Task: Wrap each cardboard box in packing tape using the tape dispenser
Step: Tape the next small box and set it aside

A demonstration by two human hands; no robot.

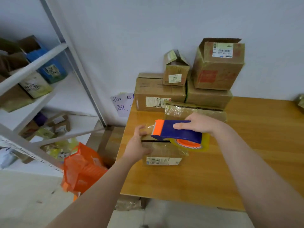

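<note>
So: my right fingers (179, 126) wrapped tape dispenser (181, 131), just above cardboard box (162, 153) near tabletop's (246, 162) left edge. My left fingers (142, 133) pinched tape end (148, 126) at box's left rim. Dispenser axis ran left-right; next pull judged rightward, away from left fingers.

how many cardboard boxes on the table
6: front box under the tape dispenser, taped box behind it, left base box and right base box, small box and open box atop them. Right-edge item may be another.

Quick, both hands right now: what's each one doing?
Left hand: pinches the loose tape end above the small box.
Right hand: grips the tape dispenser.
</note>
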